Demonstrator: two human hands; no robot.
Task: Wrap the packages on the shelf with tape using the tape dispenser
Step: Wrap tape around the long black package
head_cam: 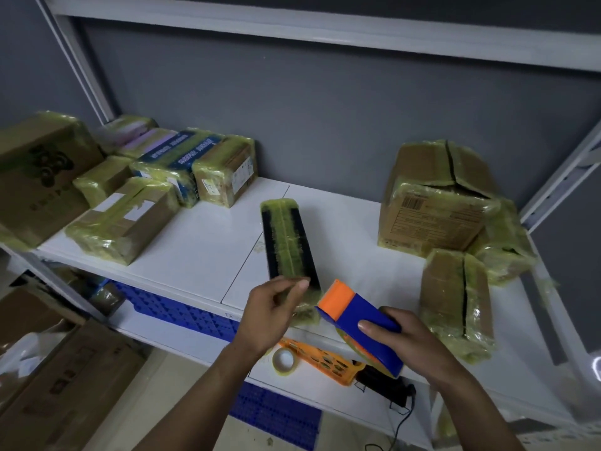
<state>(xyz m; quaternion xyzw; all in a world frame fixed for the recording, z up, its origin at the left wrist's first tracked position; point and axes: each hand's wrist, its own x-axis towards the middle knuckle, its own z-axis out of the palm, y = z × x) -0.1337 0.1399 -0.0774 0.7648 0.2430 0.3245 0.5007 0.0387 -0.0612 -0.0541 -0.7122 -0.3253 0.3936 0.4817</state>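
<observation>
A long black package point(287, 240) with yellowish tape along its top lies on the white shelf point(201, 242), pointing away from me. My left hand point(273, 312) is at its near end, thumb and fingers pinching the tape there. My right hand point(403, 340) grips a blue and orange tape dispenser point(361, 323) just right of that end, its orange head towards the package.
Taped boxes stand at the left point(123, 219) and back left point(224, 170). A large taped carton point(435, 203) and a smaller one point(455, 301) sit at the right. On the lower shelf lie a tape roll point(285, 361), an orange basket point(322, 359) and a black cabled device point(387, 385).
</observation>
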